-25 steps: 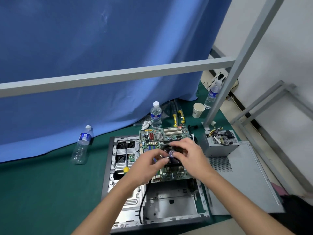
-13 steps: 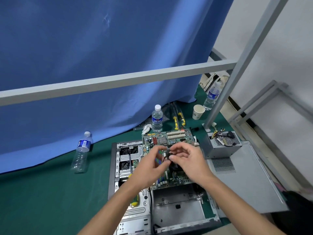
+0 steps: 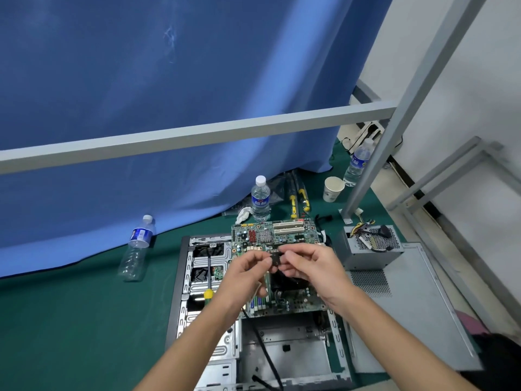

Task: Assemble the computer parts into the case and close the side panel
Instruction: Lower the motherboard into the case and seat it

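while the left hand (image 3: 244,273) and right hand (image 3: 313,266) pinch a small dark square chip (image 3: 275,259) between curled fingertips, the green motherboard (image 3: 277,238) lies across the open grey metal case (image 3: 284,345).

The case (image 3: 214,328) is bare, dull grey sheet metal, like the perforated side panel (image 3: 417,311) beside it. The green mat (image 3: 70,328) looks matt and felt-like, the blue curtain (image 3: 141,108) soft cloth. Water bottles (image 3: 260,200) are clear glossy plastic; the cup (image 3: 333,189) is paper.
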